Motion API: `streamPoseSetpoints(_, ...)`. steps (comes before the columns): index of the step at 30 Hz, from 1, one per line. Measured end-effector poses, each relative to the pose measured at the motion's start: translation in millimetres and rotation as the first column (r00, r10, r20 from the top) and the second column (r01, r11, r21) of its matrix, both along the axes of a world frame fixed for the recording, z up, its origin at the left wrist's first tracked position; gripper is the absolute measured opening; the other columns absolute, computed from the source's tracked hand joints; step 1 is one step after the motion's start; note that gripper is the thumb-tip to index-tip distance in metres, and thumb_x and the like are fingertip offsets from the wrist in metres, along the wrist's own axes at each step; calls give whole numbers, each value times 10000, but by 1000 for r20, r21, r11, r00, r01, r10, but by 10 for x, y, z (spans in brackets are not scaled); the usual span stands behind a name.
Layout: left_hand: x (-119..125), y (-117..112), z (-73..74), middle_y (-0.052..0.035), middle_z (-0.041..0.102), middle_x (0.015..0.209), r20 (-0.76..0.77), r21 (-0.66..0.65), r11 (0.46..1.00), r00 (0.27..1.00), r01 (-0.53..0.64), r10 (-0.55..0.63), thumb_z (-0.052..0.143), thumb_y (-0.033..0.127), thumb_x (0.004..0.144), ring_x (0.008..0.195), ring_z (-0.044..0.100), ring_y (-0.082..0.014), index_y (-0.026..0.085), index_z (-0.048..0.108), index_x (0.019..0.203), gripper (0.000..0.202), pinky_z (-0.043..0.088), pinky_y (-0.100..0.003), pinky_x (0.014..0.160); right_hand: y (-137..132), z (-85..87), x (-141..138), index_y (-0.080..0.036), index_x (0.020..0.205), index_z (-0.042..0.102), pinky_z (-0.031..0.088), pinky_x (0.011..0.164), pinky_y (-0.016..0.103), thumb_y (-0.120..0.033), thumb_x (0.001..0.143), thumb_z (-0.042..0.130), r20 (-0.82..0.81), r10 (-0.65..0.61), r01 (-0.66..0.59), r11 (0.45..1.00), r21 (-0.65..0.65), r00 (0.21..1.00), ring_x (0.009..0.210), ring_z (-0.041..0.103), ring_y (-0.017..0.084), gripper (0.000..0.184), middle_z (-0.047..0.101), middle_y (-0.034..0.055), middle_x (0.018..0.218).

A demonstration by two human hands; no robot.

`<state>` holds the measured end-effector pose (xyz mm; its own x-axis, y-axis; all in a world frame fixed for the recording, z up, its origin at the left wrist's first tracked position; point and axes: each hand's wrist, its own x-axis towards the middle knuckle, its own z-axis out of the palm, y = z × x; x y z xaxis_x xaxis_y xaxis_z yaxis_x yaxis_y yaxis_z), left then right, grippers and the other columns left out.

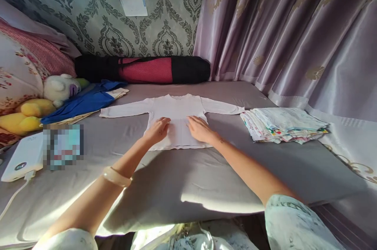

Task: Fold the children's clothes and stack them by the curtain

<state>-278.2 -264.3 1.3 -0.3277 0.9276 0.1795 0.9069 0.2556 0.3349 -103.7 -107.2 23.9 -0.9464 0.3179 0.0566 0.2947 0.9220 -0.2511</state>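
Observation:
A small white long-sleeved shirt [178,108] lies spread flat on the grey bed sheet [224,187], its sleeves stretched out to both sides and its neckline facing away from me. My left hand [158,129] rests flat on the left part of its body, fingers extended. On the right part, my right hand [201,128] lies flat in the same way, fingers pointing inward. Neither hand grips the cloth. The right cuff reaches the edge of a stack of folded patterned cloths [285,120].
Left are a blue garment [85,101], a white plush toy [61,88], a yellow plush toy [28,114] and a white power bank [25,156] with a cable, beside a blurred item. A black-and-red roll [144,70] lies along the wall. Curtains [282,26] hang right.

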Motion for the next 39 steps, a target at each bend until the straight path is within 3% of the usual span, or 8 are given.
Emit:
streamPoseSetpoints(2, 13, 84, -117, -151, 558, 1350, -79, -48, 997, 996, -56, 52, 319, 284, 942, 1288, 483, -258, 140, 530, 1282, 426, 366, -444, 1075, -30, -171, -83, -101, 1408, 426, 231, 1129, 405, -325, 1011, 329, 13, -9, 9, 999, 53, 1000, 1402, 322, 263, 465, 394, 175, 1508)
streamPoseSetpoints(5, -19, 81, -213, -212, 354, 1526, -151, -151, 973, 976, -177, 154, 304, 439, 976, 1432, 290, -326, 66, 419, 1410, 584, 230, -505, 1156, 4, -329, -94, -119, 1509, 300, 111, 1174, 493, -440, 1016, 261, 53, -76, 71, 994, 87, 996, 1474, 153, 299, 590, 220, 150, 1600)
streamPoseSetpoints(13, -36, 34, -233, -167, 334, 1549, -254, -194, 947, 945, -258, 205, 246, 559, 972, 1448, 253, -340, 159, 399, 1468, 655, 219, -496, 1153, 41, -384, -67, -183, 1522, 303, 112, 1168, 519, -511, 1002, 237, 57, -112, 106, 989, 107, 992, 1467, 169, 312, 618, 238, 126, 1599)
streamPoseSetpoints(18, -49, 52, -171, -199, 289, 1564, -208, -261, 926, 952, -274, 223, 268, 586, 955, 1453, 234, -362, 125, 339, 1493, 712, 237, -520, 1140, 49, -327, -64, -173, 1527, 288, 98, 1170, 533, -502, 1003, 249, 79, -99, 94, 994, 61, 992, 1476, 146, 312, 620, 209, 143, 1605)
streamPoseSetpoints(24, 74, -155, -181, -221, 301, 1553, -298, -136, 982, 951, -134, 88, 311, 563, 953, 1465, 211, -340, 65, 409, 1438, 702, 207, -515, 1170, -134, -216, 95, -199, 1541, 256, 50, 1176, 560, -483, 1006, 269, 76, 98, -98, 995, -14, 992, 1492, 50, 307, 606, 102, 126, 1629)
streamPoseSetpoints(30, 137, -285, -290, -200, 290, 1564, -248, -205, 963, 961, -173, 120, 293, 625, 939, 1457, 232, -351, 95, 335, 1497, 770, 227, -538, 1155, -291, -259, 192, -220, 1538, 267, 44, 1177, 575, -483, 1007, 277, 89, 159, -154, 986, -68, 983, 1492, 63, 301, 593, 138, 112, 1625)
streamPoseSetpoints(34, 142, -267, -233, -203, 286, 1565, -250, -223, 960, 962, -170, 112, 294, 610, 942, 1460, 222, -352, 90, 333, 1495, 760, 221, -540, 1153, -295, -254, 180, -223, 1533, 277, 56, 1171, 588, -479, 1001, 322, 86, 162, -154, 984, -89, 983, 1490, 73, 308, 592, 140, 117, 1624)
streamPoseSetpoints(39, 164, -155, -74, -220, 349, 1524, -184, -262, 954, 978, -149, 103, 366, 613, 913, 1438, 261, -369, 91, 479, 1363, 699, 240, -575, 1132, -43, -187, 3, -200, 1360, 535, 311, 1109, 423, -348, 1014, 339, -49, 139, -143, 983, -113, 989, 1331, 436, 239, 425, 510, 106, 1433)
